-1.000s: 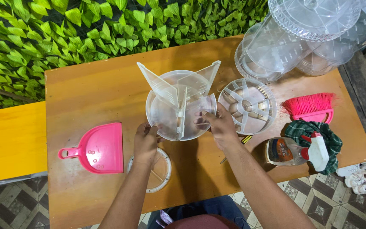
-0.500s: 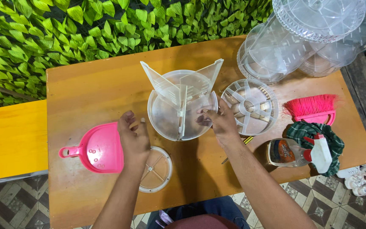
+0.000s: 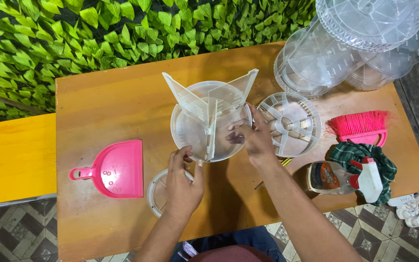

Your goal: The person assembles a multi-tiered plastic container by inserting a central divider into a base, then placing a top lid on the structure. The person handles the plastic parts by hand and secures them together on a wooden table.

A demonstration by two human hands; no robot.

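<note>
A clear round plastic tray [image 3: 190, 128] with upright clear divider panels [image 3: 204, 104] rests in the middle of the wooden table [image 3: 107, 106]. My right hand [image 3: 252, 138] grips the tray's right rim. At the tray's near edge my left hand [image 3: 183, 177] hovers with fingers apart, just touching the rim, and holds nothing. A small clear round lid [image 3: 157, 194] lies under my left hand. A clear round spoked piece [image 3: 292, 123] lies to the right of the tray.
A pink dustpan [image 3: 115, 168] lies at the left. A pink brush [image 3: 360, 127], a green checked cloth [image 3: 381, 162] and a spray bottle [image 3: 345, 177] are at the right. Stacked clear round containers [image 3: 345, 43] fill the far right corner. A leaf wall stands behind.
My left hand let go of the tray's left rim, drew back toward the dustpan, then came forward to the tray's near edge. My right hand kept its grip.
</note>
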